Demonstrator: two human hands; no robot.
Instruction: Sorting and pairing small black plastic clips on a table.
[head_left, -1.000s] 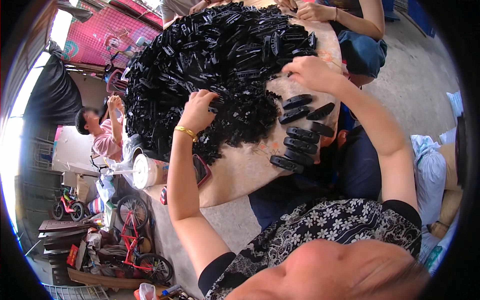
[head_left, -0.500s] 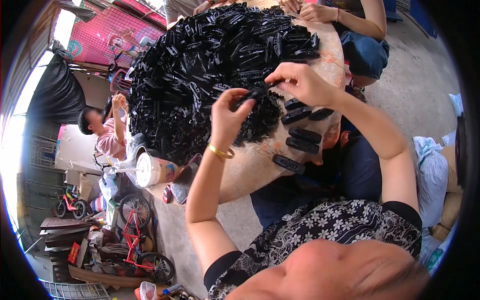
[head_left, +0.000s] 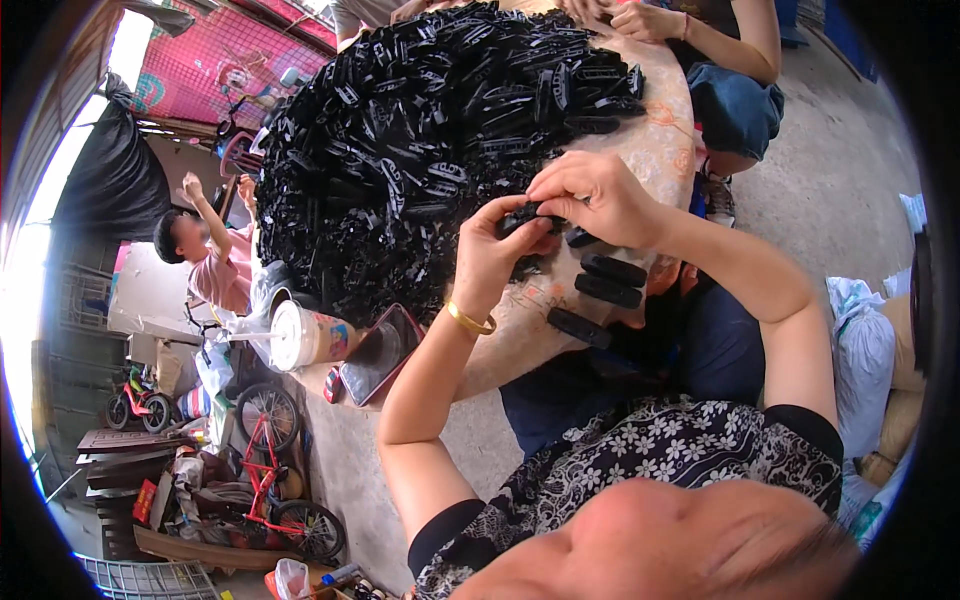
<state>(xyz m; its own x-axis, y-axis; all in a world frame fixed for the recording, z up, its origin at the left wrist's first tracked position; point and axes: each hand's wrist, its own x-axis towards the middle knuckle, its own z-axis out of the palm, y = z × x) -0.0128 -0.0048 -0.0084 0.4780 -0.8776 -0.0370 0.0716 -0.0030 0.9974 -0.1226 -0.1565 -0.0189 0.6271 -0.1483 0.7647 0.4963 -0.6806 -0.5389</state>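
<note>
My left hand [head_left: 488, 255], with a gold bangle on its wrist, grips a black elongated plastic part [head_left: 517, 220] between thumb and fingers. Fingertips of my right hand [head_left: 605, 200] pinch together at the far right end of that part; anything small between them is hidden. Beyond both hands lies a large heap of black plastic parts [head_left: 400, 130], with smaller black bits [head_left: 380, 270] on its near side. To the right of my left hand, several similar black parts [head_left: 608, 290] lie in a row along the table edge.
The round table [head_left: 515, 345] has a patterned cover. A lidded cup with a straw [head_left: 305, 338] and a phone [head_left: 385, 355] sit near its left edge. Another person's hands [head_left: 645, 20] rest at the far right edge; a seated person [head_left: 222, 265] is at left. White sacks [head_left: 862, 350] stand at right.
My right hand has come down and closer to my left, now meeting the black part. My left hand has shifted right. The person at left has raised an arm.
</note>
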